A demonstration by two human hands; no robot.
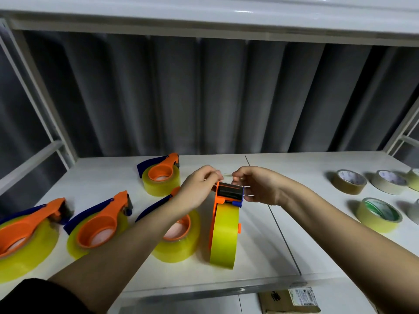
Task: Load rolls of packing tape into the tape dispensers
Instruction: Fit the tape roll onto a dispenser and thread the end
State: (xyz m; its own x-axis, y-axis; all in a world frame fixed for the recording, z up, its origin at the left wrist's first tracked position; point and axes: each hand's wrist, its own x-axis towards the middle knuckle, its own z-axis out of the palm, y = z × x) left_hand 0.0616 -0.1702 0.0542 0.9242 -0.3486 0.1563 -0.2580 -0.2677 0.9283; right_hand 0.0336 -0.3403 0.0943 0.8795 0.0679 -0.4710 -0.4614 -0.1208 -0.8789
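An orange and blue tape dispenser [229, 196] with a yellow tape roll [224, 236] in it stands upright on edge at the middle of the white table [283, 234]. My left hand [199, 189] and my right hand [256, 184] meet at its top, by the black roller. Both pinch the clear loose end of the tape [226, 176], stretched between their fingertips just above the cutter. Several more loaded dispensers lie flat to the left: one at the back [162, 175], one under my left forearm [179, 234], and two at the far left [99, 225] [25, 234].
Several loose tape rolls lie flat at the right: a brown one [349, 181], a pale one [388, 181], a yellow one with a green core label [378, 215]. A dark curtain hangs behind, a white shelf above. A cardboard parcel [290, 300] lies below the table's front edge.
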